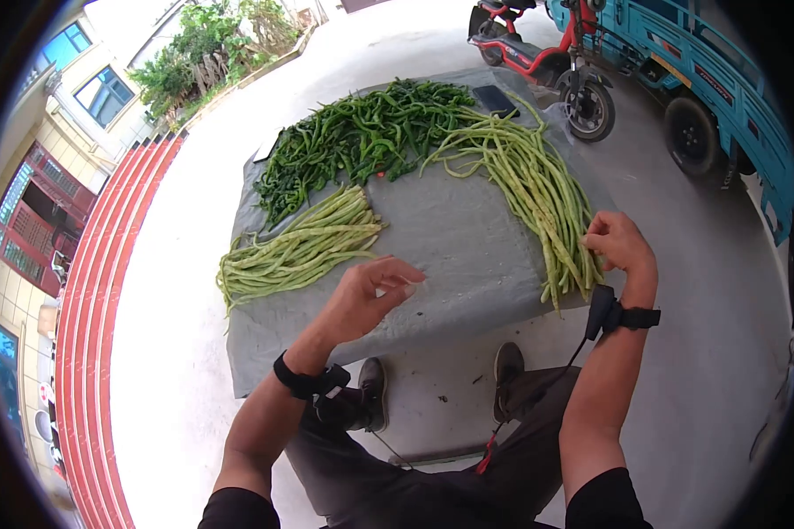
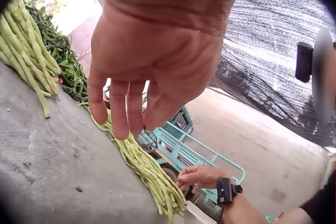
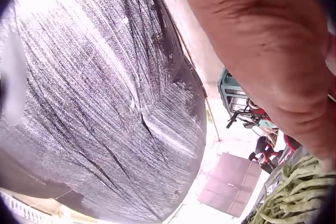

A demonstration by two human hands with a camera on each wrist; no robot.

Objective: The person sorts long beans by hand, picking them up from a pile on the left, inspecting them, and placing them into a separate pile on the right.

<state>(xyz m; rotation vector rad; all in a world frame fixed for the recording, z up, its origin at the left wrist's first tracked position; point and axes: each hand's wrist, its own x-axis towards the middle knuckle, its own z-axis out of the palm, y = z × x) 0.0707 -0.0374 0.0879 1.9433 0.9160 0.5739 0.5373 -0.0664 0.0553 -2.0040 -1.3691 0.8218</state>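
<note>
Two piles of long pale-green beans lie on a grey-covered table; the left pile [image 1: 304, 242] is beside the left hand, the right pile [image 1: 538, 189] beside the right hand. The left hand [image 1: 370, 295] hovers over the cloth, fingers loosely bent and holding nothing; its palm [image 2: 152, 61] fills the upper left wrist view. At the right pile's outer edge, the right hand [image 1: 625, 242] has bent fingers; whether they pinch a bean cannot be told. In the right wrist view that hand [image 3: 268, 50] looms large, its fingertips hidden, above some beans [image 3: 304, 192].
Dark green peppers [image 1: 370, 132] cover the table's far side, with a phone [image 1: 494, 100] at their right. Beyond stand a red scooter [image 1: 538, 60] and a blue cart [image 1: 710, 79]. Red steps [image 1: 119, 309] run along the left. The person's shoes [image 1: 373, 388] are below the near table edge.
</note>
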